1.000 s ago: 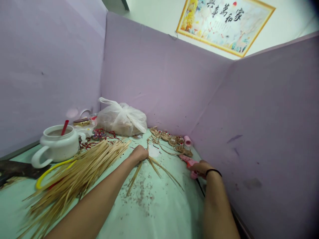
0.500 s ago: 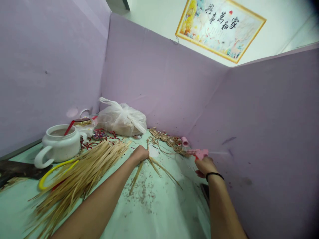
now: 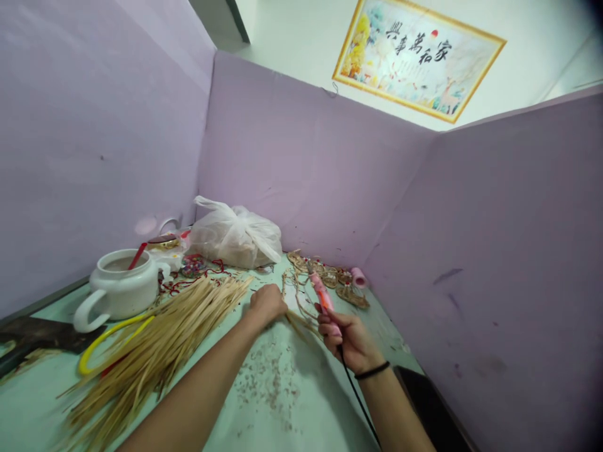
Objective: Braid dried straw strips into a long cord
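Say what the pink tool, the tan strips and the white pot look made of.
The pink tool: likely plastic, smooth, evenly coloured. The tan strips: dried straw or reed, apparently; matte, fibrous. The white pot: probably glazed ceramic or enamel, glossy sheen.

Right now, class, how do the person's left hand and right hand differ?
The left hand rests on the table, curled over thin straw strips; the right hand is raised, gripping a pink glue gun. The right hand's wrist wears a black band; the left hand's is bare. Both hands are closed around something.
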### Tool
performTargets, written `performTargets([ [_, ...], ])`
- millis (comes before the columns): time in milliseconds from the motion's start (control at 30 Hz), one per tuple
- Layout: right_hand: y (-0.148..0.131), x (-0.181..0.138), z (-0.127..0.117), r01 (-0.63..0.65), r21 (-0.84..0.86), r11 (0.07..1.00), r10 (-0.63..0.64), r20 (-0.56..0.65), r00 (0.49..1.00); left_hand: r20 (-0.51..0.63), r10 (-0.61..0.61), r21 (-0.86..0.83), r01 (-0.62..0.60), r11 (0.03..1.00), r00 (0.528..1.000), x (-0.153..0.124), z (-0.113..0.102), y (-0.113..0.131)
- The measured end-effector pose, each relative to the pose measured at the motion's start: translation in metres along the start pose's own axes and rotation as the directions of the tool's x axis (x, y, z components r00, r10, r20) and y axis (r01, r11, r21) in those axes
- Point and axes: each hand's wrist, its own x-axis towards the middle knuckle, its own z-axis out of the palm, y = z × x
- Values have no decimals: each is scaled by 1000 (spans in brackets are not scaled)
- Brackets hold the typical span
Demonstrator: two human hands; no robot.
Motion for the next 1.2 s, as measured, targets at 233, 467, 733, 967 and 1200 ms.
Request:
performTargets([
  [233,18,23,-12,-12,-8,1000,11,-34,999,-172,186,-246,-225,943,967,-7,-2,-5],
  [467,33,21,-1,178,-202,963,-209,-143,967,-166,254,-698,-295,652,953,-4,11,-2],
  [733,41,24,2,157,-196,968,-183,-123,975,-258,267,-653,-371,661,929,-9,14,6],
  [967,22,3,-9,16,203,979,-94,381,920,-406,-81,-428,-111,897,910,-1,6,-7],
  [1200,19,1,-35,22,377,926,-334,790,514,-423,-116,-325,-31,945,899,-2,4,-13],
])
